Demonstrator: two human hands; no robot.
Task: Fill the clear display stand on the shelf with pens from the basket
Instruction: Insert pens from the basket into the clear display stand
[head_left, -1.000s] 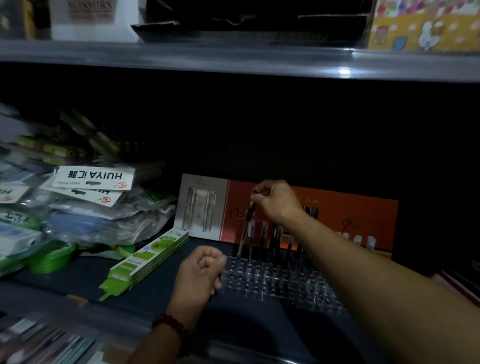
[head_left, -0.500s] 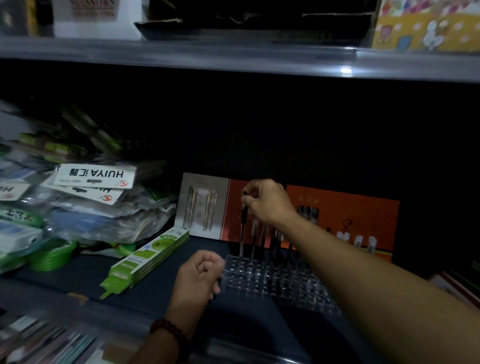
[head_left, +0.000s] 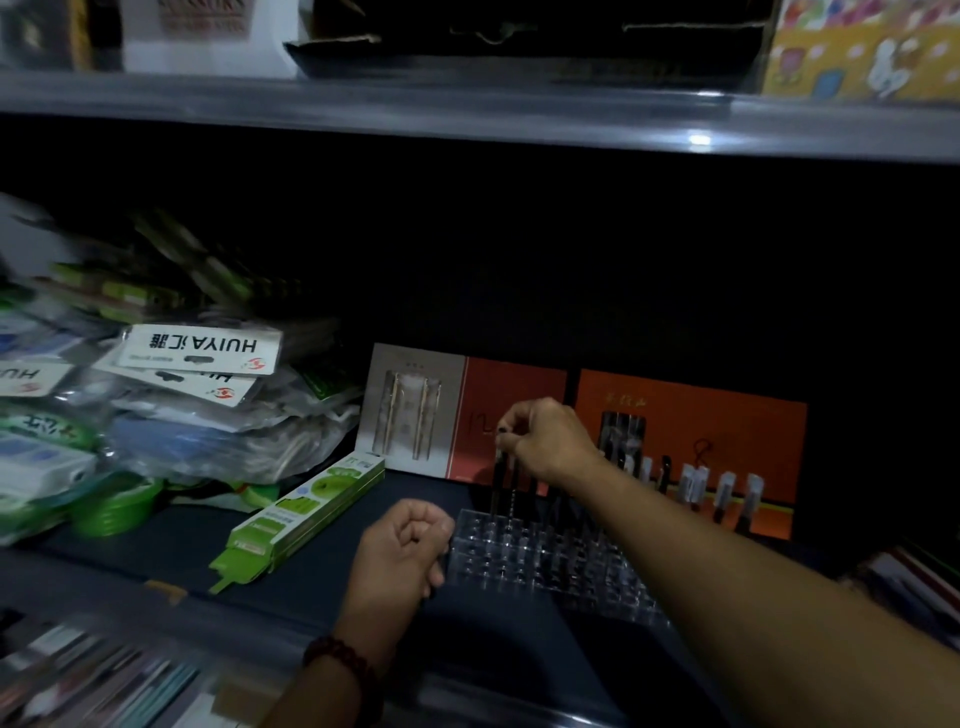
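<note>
The clear display stand (head_left: 519, 564), a block of small holes, sits on the dark shelf in front of me. My right hand (head_left: 548, 441) reaches over it and pinches the top of a dark pen (head_left: 500, 480). That pen stands upright with its tip at the stand's back left corner. Several more pens (head_left: 664, 474), some with white tags, stand along the back rows to the right. My left hand (head_left: 402, 553) is a curled fist beside the stand's left front corner; I see nothing in it. The basket is out of view.
An orange and grey display card (head_left: 691, 415) leans behind the stand. A long green box (head_left: 306, 514) lies to the left, beside a pile of plastic packets (head_left: 197, 405) and green tape rolls (head_left: 111, 512). The upper shelf edge (head_left: 467, 117) hangs overhead. Books (head_left: 909, 577) lie at the right.
My right hand has brought the pen from a tilt to upright and lowered it toward the stand's back left holes. My left hand has stayed where it was.
</note>
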